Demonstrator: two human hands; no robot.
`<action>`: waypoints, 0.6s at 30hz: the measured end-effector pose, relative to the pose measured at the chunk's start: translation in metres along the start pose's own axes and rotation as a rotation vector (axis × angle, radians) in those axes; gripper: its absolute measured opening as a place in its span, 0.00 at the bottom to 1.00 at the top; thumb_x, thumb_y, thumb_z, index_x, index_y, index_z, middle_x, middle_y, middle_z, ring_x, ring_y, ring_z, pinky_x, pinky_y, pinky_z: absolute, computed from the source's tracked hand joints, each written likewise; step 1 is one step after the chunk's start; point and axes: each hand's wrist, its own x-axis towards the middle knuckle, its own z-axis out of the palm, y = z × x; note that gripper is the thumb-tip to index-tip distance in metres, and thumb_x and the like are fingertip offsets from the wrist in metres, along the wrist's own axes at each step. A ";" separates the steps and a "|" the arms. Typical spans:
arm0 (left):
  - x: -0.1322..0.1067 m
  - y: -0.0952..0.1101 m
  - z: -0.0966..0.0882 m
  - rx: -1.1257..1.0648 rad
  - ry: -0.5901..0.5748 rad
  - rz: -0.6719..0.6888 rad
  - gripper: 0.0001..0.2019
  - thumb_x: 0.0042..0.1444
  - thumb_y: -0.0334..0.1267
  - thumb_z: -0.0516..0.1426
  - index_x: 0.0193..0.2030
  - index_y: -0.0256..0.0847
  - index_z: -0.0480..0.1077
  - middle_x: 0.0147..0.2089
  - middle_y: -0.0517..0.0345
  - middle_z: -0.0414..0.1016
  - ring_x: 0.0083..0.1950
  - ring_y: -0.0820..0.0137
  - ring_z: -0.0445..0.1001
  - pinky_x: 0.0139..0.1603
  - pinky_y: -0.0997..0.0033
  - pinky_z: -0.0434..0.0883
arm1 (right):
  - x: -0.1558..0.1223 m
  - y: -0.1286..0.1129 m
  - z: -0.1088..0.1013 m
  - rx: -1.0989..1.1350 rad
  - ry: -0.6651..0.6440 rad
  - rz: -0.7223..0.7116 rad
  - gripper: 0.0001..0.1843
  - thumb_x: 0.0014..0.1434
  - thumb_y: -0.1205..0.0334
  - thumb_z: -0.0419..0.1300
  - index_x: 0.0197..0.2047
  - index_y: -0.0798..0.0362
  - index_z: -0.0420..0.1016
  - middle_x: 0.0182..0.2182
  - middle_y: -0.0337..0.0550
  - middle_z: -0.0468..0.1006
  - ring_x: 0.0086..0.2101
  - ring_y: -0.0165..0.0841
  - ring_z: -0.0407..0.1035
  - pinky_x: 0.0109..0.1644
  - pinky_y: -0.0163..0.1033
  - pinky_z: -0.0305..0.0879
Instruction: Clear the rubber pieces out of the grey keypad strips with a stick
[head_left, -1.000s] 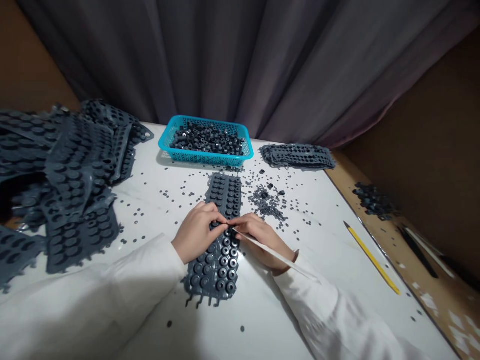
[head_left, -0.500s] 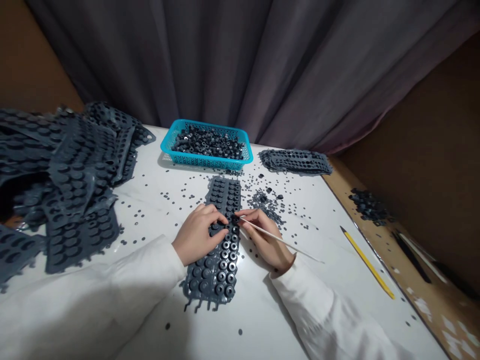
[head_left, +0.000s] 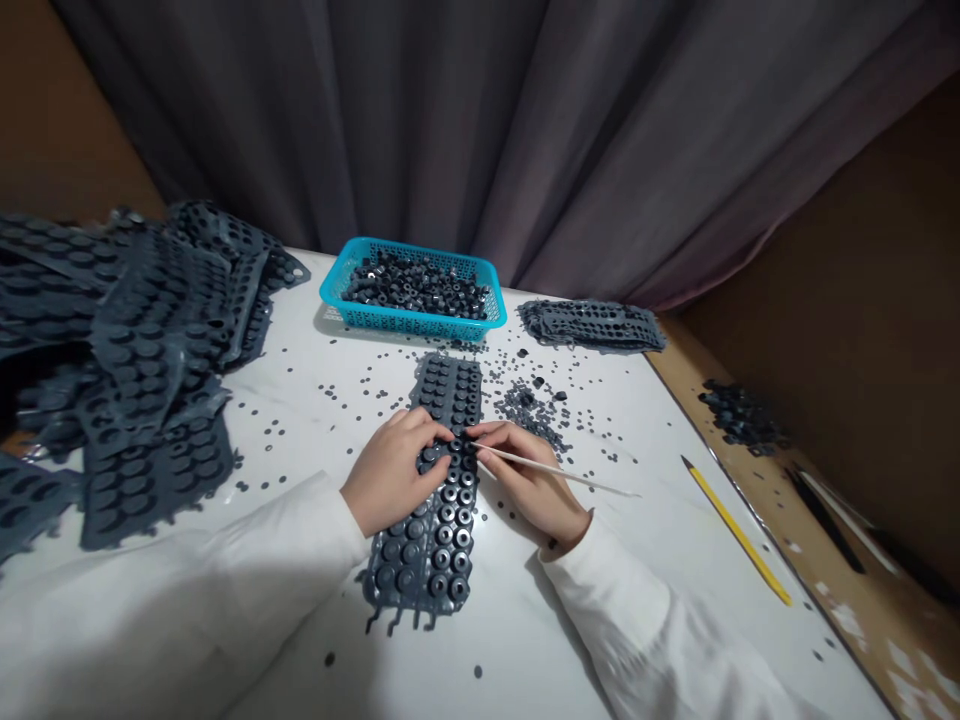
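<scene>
A dark grey moulded rubber sheet (head_left: pixel 416 548) with rows of round knobs lies lengthwise before me. Several knobs down its right side show ring-like tops with holes. My left hand (head_left: pixel 397 468) rests on the sheet's left half, its thumb and index finger apart around a knob near the middle. From the right, my right hand (head_left: pixel 529 480) pinches a thin white stick (head_left: pixel 559 470), whose tip points at the sheet's right column beside my left fingertips. The exact contact at the tip is too small to make out.
A blue basket (head_left: pixel 412 325) of small dark rubber parts stands at the back. Piled rubber sheets (head_left: pixel 154 470) lie at left, and a stack of sheets (head_left: pixel 592 325) back right. Small discs (head_left: pixel 525 405) litter the table. A yellow pencil-like tool (head_left: pixel 735 530) lies near the right edge.
The right hand has shifted slightly left, and the white stick lies at a flatter angle with its tip a little further left. My left hand has barely moved.
</scene>
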 end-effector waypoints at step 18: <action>0.015 -0.004 -0.004 0.022 -0.068 -0.077 0.05 0.53 0.38 0.59 0.36 0.46 0.75 0.29 0.64 0.65 0.29 0.72 0.68 0.31 0.73 0.62 | 0.000 -0.001 -0.002 0.022 -0.093 0.012 0.04 0.60 0.62 0.58 0.34 0.53 0.71 0.43 0.49 0.78 0.43 0.36 0.73 0.44 0.41 0.68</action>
